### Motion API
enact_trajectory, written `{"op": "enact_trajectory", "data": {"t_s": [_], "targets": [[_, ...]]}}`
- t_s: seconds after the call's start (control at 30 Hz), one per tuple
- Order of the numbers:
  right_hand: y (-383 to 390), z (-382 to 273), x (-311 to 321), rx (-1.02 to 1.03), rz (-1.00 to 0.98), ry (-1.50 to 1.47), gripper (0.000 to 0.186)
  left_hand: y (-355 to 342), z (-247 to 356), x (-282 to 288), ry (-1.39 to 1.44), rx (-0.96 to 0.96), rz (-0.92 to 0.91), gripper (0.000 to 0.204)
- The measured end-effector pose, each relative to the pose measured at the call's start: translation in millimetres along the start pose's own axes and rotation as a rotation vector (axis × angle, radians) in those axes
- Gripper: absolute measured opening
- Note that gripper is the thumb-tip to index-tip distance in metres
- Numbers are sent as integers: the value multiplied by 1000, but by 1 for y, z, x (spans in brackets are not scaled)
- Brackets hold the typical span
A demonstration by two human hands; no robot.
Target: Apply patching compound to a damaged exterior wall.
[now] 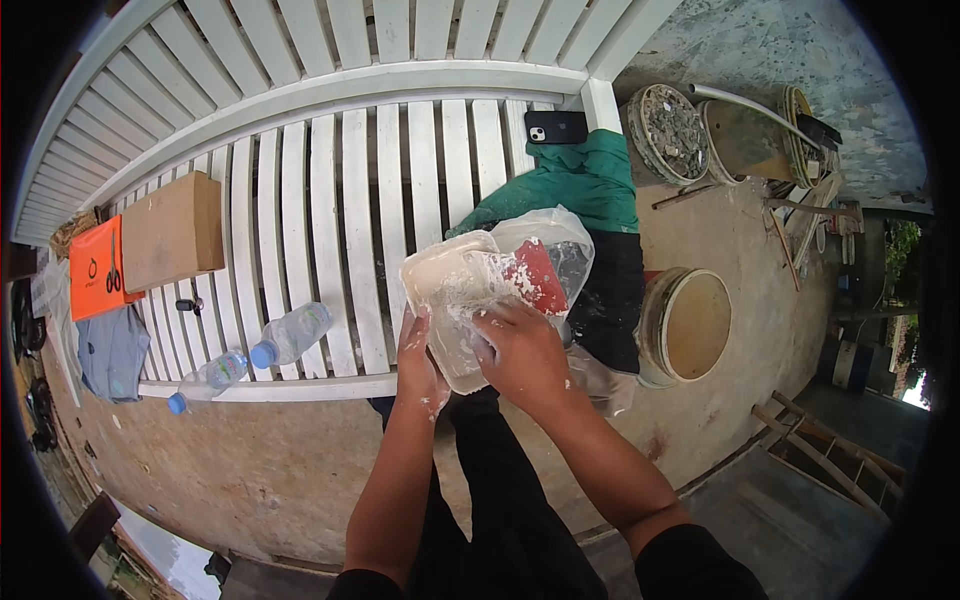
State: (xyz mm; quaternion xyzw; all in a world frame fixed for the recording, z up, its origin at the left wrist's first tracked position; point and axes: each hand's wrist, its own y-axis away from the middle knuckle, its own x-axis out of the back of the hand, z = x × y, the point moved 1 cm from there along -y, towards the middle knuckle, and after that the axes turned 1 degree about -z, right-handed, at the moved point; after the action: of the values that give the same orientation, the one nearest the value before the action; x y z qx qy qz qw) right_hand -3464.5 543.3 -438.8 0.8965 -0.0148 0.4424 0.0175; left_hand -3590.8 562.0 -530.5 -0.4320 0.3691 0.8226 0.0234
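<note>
A shallow rectangular plastic tray (447, 350), smeared with white paste or powder, is tilted in front of me over the bench's front edge. My left hand (416, 365) grips its left side, thumb up along the wall. My right hand (522, 350) is at the tray's right side with fingers curled and dusted white; whatever they may pinch is hidden. Just beyond lies a clear plastic bag (560, 235) with white residue. A red, white-spotted piece (540, 278) shows against the bag, close to my right fingers.
Green-and-black clothing (590, 190) and a black phone (556, 127) lie on the white slatted bench (355, 230). Two clear bottles (297, 333), a cardboard box (172, 240) and an orange packet (98, 262) are left. Buckets (697, 325) stand right on the floor.
</note>
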Motion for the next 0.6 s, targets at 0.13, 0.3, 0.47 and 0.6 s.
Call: {"op": "enact_trajectory", "data": {"t_s": [0.13, 0.3, 0.47, 0.6], "targets": [[4, -8, 5, 56, 47, 0, 24, 2, 1, 2, -16, -29, -1, 45], [8, -1, 0, 55, -51, 55, 27, 1, -1, 13, -1, -31, 26, 45], [2, 10, 29, 52, 381, 30, 36, 4, 7, 24, 3, -32, 73, 46], [2, 38, 28, -390, 168, -330, 40, 9, 9, 23, 81, 9, 73, 49]]}}
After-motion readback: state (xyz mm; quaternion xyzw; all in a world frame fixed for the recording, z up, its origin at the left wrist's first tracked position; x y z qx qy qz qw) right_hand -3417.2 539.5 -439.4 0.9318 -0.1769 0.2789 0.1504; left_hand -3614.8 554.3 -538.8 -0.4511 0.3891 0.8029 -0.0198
